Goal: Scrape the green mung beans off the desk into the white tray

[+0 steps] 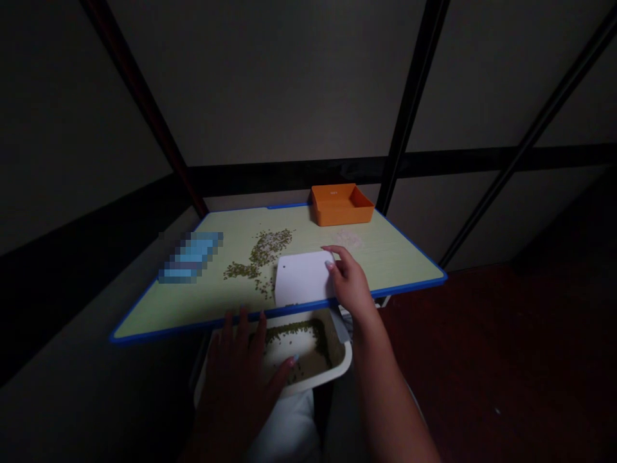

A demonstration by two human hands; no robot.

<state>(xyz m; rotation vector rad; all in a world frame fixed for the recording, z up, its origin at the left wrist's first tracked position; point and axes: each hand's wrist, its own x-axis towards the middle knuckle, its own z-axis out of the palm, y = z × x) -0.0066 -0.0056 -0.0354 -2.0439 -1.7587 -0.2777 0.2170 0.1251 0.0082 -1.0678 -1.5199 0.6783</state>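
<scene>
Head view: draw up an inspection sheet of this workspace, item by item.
Surface: pale green table with blue edging and a faint pinkish mark.
Job's things: green beans scattered on the table; more in a white tub below its edge; white plastic scraper at the near edge.
Clutter: orange tray; blurred blue object.
Fingers: right hand at the scraper's edge; left hand spread over the tub.
Cables: nothing seen.
Surroundings: pale walls, black bars, dark red floor.
</scene>
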